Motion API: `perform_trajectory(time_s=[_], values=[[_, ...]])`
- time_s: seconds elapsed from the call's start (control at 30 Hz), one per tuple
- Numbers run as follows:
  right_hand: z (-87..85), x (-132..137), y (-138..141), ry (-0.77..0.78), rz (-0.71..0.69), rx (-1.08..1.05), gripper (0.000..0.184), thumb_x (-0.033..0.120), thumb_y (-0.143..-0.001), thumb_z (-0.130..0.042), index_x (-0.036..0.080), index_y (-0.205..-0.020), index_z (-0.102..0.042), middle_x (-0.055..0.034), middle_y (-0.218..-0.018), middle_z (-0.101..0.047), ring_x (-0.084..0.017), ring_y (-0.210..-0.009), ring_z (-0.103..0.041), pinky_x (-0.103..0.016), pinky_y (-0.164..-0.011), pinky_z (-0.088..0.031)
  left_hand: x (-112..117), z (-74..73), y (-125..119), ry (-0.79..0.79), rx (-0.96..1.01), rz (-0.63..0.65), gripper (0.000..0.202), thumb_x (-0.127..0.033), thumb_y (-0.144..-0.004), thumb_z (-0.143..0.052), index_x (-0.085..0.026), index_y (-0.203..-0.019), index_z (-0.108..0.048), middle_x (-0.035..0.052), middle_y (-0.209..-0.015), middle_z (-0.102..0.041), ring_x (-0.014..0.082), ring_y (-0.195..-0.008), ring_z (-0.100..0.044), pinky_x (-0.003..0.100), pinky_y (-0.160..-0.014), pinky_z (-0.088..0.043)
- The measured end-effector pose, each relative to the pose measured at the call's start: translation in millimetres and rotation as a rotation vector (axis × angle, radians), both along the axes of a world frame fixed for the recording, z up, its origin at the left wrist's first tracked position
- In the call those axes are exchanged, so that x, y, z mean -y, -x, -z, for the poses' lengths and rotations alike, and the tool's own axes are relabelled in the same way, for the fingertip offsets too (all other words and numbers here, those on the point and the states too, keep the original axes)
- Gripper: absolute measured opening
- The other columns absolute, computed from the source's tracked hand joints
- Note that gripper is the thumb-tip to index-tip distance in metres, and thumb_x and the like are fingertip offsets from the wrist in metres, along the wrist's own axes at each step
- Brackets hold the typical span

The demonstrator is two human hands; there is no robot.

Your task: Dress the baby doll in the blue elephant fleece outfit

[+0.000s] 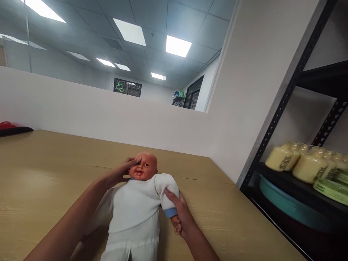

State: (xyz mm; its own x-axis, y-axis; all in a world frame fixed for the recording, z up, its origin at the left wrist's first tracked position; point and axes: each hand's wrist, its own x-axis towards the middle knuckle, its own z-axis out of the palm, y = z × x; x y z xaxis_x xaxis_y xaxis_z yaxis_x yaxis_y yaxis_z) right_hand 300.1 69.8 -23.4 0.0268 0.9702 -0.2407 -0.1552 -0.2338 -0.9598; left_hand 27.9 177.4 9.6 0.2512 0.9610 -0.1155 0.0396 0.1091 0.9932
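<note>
A baby doll (136, 206) in a white fleecy top and white trousers lies face up on the wooden table, its bald head toward the far side. My left hand (128, 169) cups the side of its head, with fingers reaching over one eye. The thumb of my right hand (179, 207) presses on the doll's white sleeve (166, 192), and the fingers wrap behind it. Below the blue cuff (170, 212), the doll's small hand shows beside my palm. My left forearm partly hides the doll's other sleeve. The doll's lower legs are out of view.
The wooden table (67, 152) meets a white wall (168, 125) with a glass pane above. At right, a black metal shelf (280, 174) holds several cream-coloured bottles (310, 166), green packs (333, 190) and a teal basin (290, 206). Something red (8, 125) is at far left.
</note>
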Motion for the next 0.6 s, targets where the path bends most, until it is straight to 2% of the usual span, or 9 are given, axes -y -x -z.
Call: perform_trajectory(time_s=[0.1,0.23,0.33,0.47,0.6], values=[[-1.2,-24,-9,0.049,-0.010,0.024,0.077,0.073,-0.061,-0.090,0.022,-0.112,-0.060,0.0131,-0.054,-0.053,-0.002,-0.032,-0.023,-0.014,-0.026,-0.016,-31,2.6,-6,0.045,-0.015,0.057,0.092,-0.089,-0.066,-0.084,-0.027,-0.133,-0.069,0.0129,-0.144,-0.076,0.0397,-0.142,-0.065,0.038,-0.097,-0.060],[3.5,-52,-21,0.081,0.006,0.031,0.049,0.062,-0.084,-0.081,0.024,-0.102,-0.055,0.0142,-0.050,-0.048,-0.003,-0.030,-0.021,-0.014,-0.026,-0.015,-65,8.7,-15,0.094,-0.056,0.110,0.088,-0.093,-0.061,-0.082,-0.022,-0.114,-0.081,0.0146,-0.129,-0.083,0.0421,-0.139,-0.065,0.038,-0.100,-0.059],[9.1,-72,-30,0.122,0.004,0.046,0.038,0.057,-0.094,-0.073,0.024,-0.096,-0.054,0.0150,-0.044,-0.042,-0.004,-0.027,-0.020,-0.014,-0.025,-0.015,-87,15.2,-21,0.104,-0.068,0.135,0.086,-0.093,-0.063,-0.081,-0.023,-0.113,-0.082,0.0136,-0.127,-0.084,0.0404,-0.138,-0.066,0.036,-0.102,-0.059],[18.3,-100,-43,0.173,-0.011,0.062,0.037,0.057,-0.102,-0.064,0.025,-0.086,-0.053,0.0146,-0.038,-0.036,-0.006,-0.025,-0.020,-0.014,-0.025,-0.019,-116,26.3,-30,0.101,-0.076,0.110,0.089,-0.091,-0.064,-0.083,-0.024,-0.122,-0.075,0.0141,-0.128,-0.083,0.0399,-0.134,-0.069,0.038,-0.098,-0.059],[31.4,-129,-56,0.171,-0.025,0.074,0.045,0.064,-0.098,-0.067,0.025,-0.080,-0.054,0.0143,-0.035,-0.030,-0.008,-0.025,-0.020,-0.017,-0.025,-0.018,-144,39.1,-36,0.105,-0.085,0.059,0.096,-0.094,-0.061,-0.084,-0.027,-0.128,-0.069,0.0132,-0.127,-0.083,0.0381,-0.128,-0.072,0.039,-0.098,-0.058]])
